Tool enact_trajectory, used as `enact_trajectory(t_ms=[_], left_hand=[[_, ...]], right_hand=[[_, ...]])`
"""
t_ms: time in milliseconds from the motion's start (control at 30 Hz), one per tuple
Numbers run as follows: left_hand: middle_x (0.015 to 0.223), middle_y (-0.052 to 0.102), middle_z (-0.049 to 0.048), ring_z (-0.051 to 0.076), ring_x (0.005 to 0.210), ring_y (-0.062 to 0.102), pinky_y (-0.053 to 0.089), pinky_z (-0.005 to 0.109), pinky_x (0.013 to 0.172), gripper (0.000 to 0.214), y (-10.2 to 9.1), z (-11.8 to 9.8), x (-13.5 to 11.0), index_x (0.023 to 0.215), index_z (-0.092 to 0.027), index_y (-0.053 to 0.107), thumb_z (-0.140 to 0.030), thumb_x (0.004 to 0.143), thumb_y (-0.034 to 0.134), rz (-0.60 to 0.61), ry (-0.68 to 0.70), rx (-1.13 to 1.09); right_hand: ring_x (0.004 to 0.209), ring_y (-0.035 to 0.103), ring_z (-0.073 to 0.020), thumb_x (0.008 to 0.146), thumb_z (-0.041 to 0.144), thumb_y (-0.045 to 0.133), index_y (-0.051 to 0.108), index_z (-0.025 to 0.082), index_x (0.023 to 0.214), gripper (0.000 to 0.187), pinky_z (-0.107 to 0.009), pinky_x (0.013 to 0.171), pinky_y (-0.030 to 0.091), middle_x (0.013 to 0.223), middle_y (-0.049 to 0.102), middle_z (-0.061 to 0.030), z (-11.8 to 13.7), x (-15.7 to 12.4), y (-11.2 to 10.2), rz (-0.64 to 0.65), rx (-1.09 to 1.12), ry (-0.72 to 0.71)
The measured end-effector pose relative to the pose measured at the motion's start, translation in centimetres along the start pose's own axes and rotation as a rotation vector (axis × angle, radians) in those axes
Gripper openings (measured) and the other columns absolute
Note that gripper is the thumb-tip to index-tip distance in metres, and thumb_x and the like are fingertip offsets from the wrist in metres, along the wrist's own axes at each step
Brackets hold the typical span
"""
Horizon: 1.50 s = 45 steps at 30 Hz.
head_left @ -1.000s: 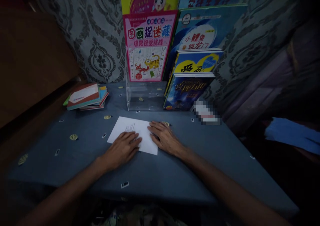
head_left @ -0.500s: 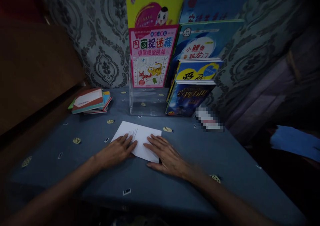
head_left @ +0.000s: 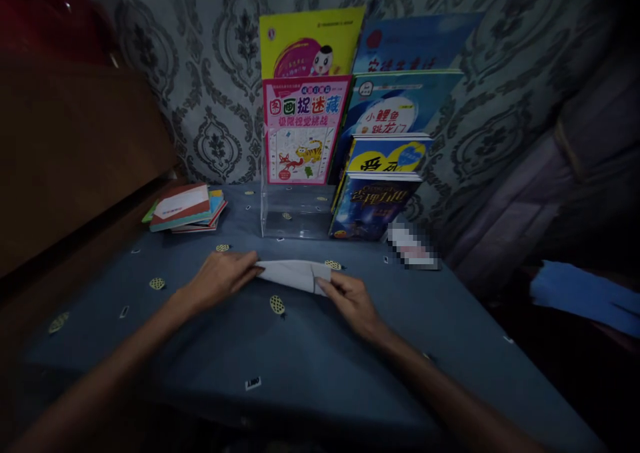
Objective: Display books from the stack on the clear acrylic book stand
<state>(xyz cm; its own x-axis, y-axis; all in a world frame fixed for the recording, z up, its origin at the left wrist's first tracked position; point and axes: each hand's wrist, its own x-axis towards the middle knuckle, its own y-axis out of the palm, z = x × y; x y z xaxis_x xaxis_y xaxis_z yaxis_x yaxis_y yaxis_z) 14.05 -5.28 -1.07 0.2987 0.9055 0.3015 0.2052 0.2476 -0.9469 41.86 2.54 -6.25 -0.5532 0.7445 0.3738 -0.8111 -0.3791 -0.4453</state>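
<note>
A white sheet of paper point(head_left: 293, 274) lies on the blue patterned tablecloth point(head_left: 310, 353), its near edge lifted off the cloth. My left hand point(head_left: 220, 276) pinches the sheet's left corner. My right hand point(head_left: 350, 298) pinches the sheet's right near corner. Both hands hold the paper between them at the middle of the table.
A clear acrylic stand point(head_left: 295, 209) at the back holds upright children's books point(head_left: 305, 126) and more books point(head_left: 385, 166) to its right. A small stack of books point(head_left: 185, 207) lies at the back left. A wooden panel point(head_left: 75, 146) stands left; a blue cloth point(head_left: 585, 293) lies right.
Both hands slid from lying flat on the sheet to its near corners and lifted the near edge, so the paper now looks narrower. The view tilted slightly downward.
</note>
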Motion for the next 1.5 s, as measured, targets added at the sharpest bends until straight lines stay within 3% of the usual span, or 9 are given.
enact_trajectory(t_ms=[200,367,567,700,833,967,1100,1300,1500], left_hand=[[0.076,0.062,0.0001,0.015,0.069,0.055,0.039,0.023,0.062,0.032,-2.2,2.5,2.1,0.083,-0.017,0.06,-0.049,0.086,0.054,-0.18,-0.235,-0.618],[0.071,0.054,-0.0016,0.012,0.063,0.049,0.038,0.022,0.058,0.037,1.4,3.2,3.0,0.081,-0.016,0.056,-0.052,0.077,0.056,-0.22,-0.44,-0.874],[0.066,0.054,-0.0008,0.015,0.065,0.051,0.043,0.027,0.064,0.018,5.7,4.2,4.2,0.074,-0.017,0.055,-0.034,0.079,0.05,-0.114,-0.512,-0.687],[0.094,0.063,0.0072,0.023,0.098,0.056,0.043,0.039,0.092,0.011,6.0,1.7,4.5,0.084,-0.017,0.061,-0.013,0.078,0.052,-0.182,-0.477,-0.468],[0.12,0.063,0.0104,0.024,0.113,0.057,0.045,0.041,0.099,0.032,7.7,-2.9,3.9,0.115,-0.019,0.06,-0.009,0.089,0.043,0.004,-0.169,-0.183],[0.142,0.053,0.0119,0.025,0.133,0.049,0.037,0.046,0.114,0.045,9.8,-5.4,3.3,0.137,-0.018,0.048,-0.012,0.093,0.043,0.085,0.02,-0.09],[0.147,0.049,0.0136,0.024,0.138,0.045,0.038,0.046,0.115,0.052,10.3,-3.6,2.4,0.144,-0.016,0.042,-0.013,0.093,0.042,0.099,0.012,0.003],[0.143,0.053,0.0111,0.025,0.132,0.052,0.045,0.044,0.109,0.048,11.3,1.4,0.6,0.138,-0.02,0.054,-0.015,0.091,0.044,0.02,-0.16,0.108],[0.144,0.051,0.0089,0.026,0.132,0.051,0.046,0.043,0.107,0.049,11.6,2.6,0.2,0.138,-0.022,0.055,-0.019,0.091,0.044,0.063,-0.265,0.141]], right_hand=[[0.057,0.058,-0.0152,0.08,0.059,0.065,0.073,0.015,0.091,0.046,-0.026,0.053,0.046,0.068,0.067,-0.002,0.9,2.1,0.3,-0.171,0.439,0.234],[0.055,0.059,-0.0143,0.074,0.058,0.069,0.068,0.015,0.088,0.045,-0.023,0.049,0.044,0.067,0.068,-0.0025,0.1,3.2,1.5,-0.212,0.574,0.344],[0.063,0.067,-0.0205,0.075,0.04,0.065,0.055,0.019,0.096,0.031,-0.029,0.054,0.05,0.068,0.068,0.0001,-3.0,2.2,1.9,-0.069,0.306,0.382],[0.074,0.068,-0.0235,0.079,0.026,0.058,0.046,0.018,0.13,0.053,-0.037,0.07,0.054,0.078,0.068,-0.0017,-3.7,1.5,1.0,-0.048,-0.243,0.289],[0.112,0.061,-0.0331,0.082,0.02,0.053,0.048,0.016,0.136,0.055,-0.048,0.089,0.053,0.119,0.065,-0.0161,-3.7,1.4,1.8,-0.129,-0.67,0.053],[0.124,0.057,-0.0252,0.087,0.012,0.041,0.047,0.018,0.142,0.055,-0.042,0.104,0.048,0.134,0.061,-0.0129,-4.6,1.3,4.7,0.017,-0.663,-0.193],[0.133,0.05,-0.0258,0.092,0.02,0.042,0.044,0.019,0.146,0.054,-0.041,0.109,0.045,0.145,0.053,-0.0106,-5.8,1.0,5.9,0.103,-0.656,-0.134],[0.13,0.054,-0.0287,0.09,0.027,0.05,0.054,0.017,0.139,0.05,-0.043,0.11,0.043,0.141,0.055,-0.0127,-5.9,1.0,2.9,0.11,-0.762,-0.083],[0.125,0.058,-0.027,0.087,0.022,0.051,0.061,0.019,0.132,0.046,-0.041,0.109,0.044,0.136,0.06,-0.0113,-6.2,1.0,1.5,0.06,-0.83,-0.106]])
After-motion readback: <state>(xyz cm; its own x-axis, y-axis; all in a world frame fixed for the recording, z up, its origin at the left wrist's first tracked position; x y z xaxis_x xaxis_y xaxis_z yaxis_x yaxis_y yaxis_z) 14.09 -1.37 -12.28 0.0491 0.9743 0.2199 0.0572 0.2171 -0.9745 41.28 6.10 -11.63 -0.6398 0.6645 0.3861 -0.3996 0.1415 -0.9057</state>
